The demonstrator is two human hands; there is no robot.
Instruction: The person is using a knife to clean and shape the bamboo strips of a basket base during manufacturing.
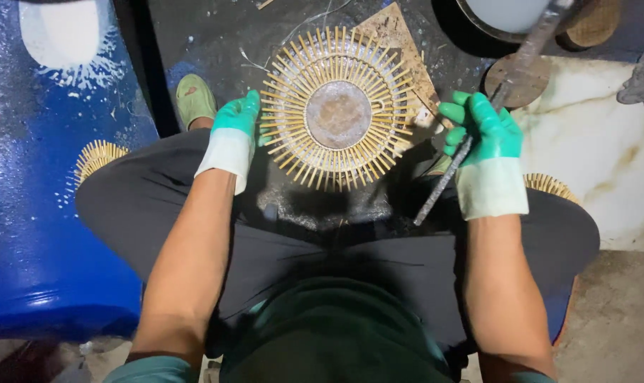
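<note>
Head view, containers: I see a blue drum [45, 213] at my left, lying beside the thigh, white splashes on its wall; what it holds I cannot tell; a round dark-rimmed vessel [503, 18] sits at the top edge, pale inside.
Head view, work piece: a sunburst disc [338, 110] of thin bamboo sticks fanned round a rusty metal hub; it lies flat on the dark surface [208, 35] just ahead of my knees; the sticks point outward all round.
Left hand [233, 135]: gloved green and white; its grip rests against the disc's left rim, fingers on the stick tips; whether it pinches them I cannot tell.
Right hand [486, 142]: gloved alike; grip clenched round a metal rod [478, 120].
Rod axis: long axis runs diagonally, lower end toward my lap, upper end up and right past a small round plate [520, 81].
Nearby: two more stick fans [98, 156] by my thighs; a green sandal [194, 99].
</note>
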